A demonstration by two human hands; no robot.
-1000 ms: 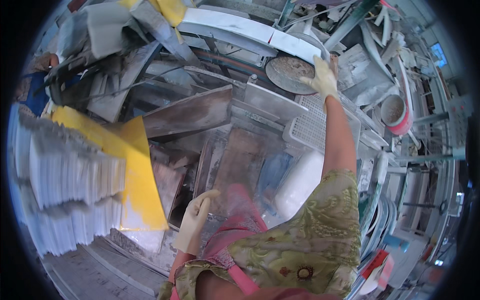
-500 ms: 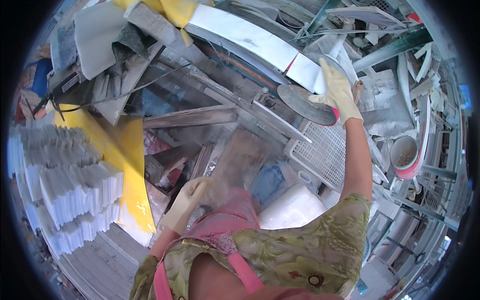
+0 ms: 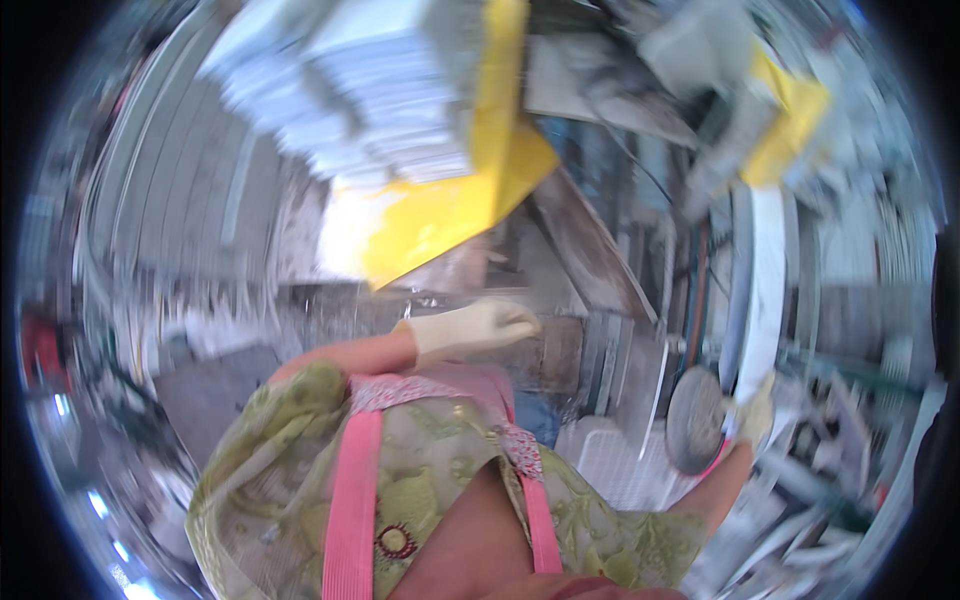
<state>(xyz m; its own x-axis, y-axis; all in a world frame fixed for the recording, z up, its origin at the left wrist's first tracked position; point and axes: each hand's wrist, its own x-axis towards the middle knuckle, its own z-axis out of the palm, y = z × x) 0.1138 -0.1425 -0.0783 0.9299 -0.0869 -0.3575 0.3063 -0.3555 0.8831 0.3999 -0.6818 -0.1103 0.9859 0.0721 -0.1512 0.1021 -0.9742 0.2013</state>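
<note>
At the far left, a red object [image 3: 42,350] lies near the rim of the view, too blurred to identify. Long grey planks [image 3: 190,180] run side by side next to it. A stack of white slabs [image 3: 390,90] stands at the upper centre-left, with a yellow sheet [image 3: 440,225] adjoining its lower edge; any markings on either are too blurred to read. Below, the left hand [image 3: 470,333], in a cream glove, extends to the right in front of the pink apron [image 3: 352,500], its fingers drawn narrowly together. A brown board [image 3: 595,245] slants beyond the fingertips, well apart from them. Farther right are a white basket [image 3: 612,455] and, just beside it, a round grey dish [image 3: 694,420] with a pink edge at its lower right. The right hand [image 3: 755,412], also gloved, is at the dish's right side and at the lower end of a long white strip [image 3: 766,270]; blur leaves it impossible to tell whether its fingers grip either. A yellow cloth [image 3: 788,120] lies at the strip's upper end.
</note>
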